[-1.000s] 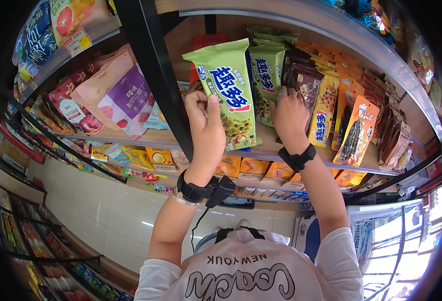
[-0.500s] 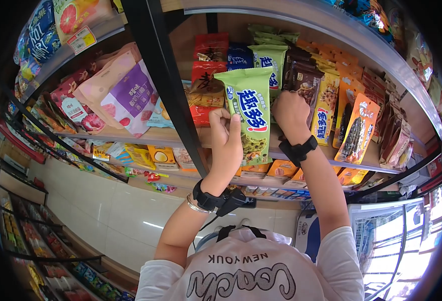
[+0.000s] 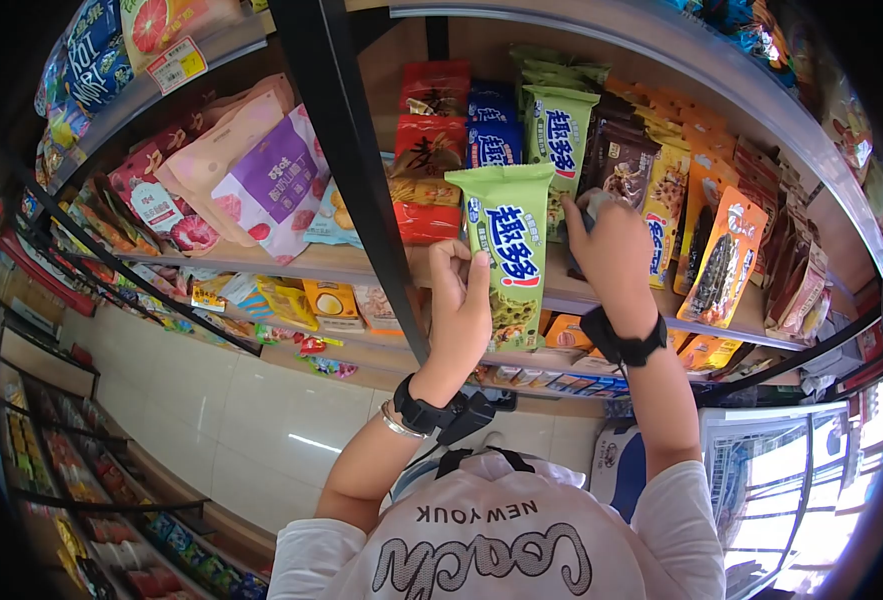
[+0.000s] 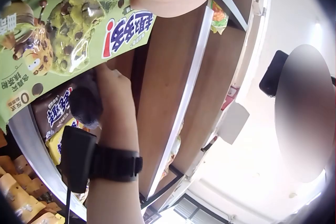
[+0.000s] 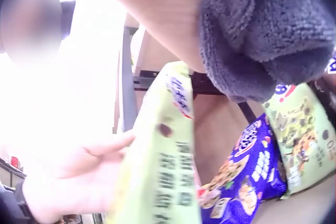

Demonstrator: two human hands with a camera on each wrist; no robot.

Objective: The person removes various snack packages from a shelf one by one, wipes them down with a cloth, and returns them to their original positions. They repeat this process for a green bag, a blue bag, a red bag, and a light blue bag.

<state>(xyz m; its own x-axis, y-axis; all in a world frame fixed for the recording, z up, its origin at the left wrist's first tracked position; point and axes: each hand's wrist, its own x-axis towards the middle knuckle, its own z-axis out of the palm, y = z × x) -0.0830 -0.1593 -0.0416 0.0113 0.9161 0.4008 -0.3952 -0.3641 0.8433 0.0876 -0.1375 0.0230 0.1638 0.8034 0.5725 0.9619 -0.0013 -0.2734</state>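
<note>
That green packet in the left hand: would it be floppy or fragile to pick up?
The green packet probably won't flop much: it looks straight though the left hand pinches one side. A cookie is pictured on its front, so the contents may crumble if squeezed. Its flat top end would likely bend easily.

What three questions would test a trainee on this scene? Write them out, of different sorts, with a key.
1. Choose one: what does the left hand hold?
A) a purple pack
B) a green pack
C) an orange pack
2. True or false: the right hand holds a grey cloth.
3. Fill in: in the head view, blue packs stand between the ___ packs and the shelved green pack.

Key: 1: B. 2: True. 3: red.
</note>
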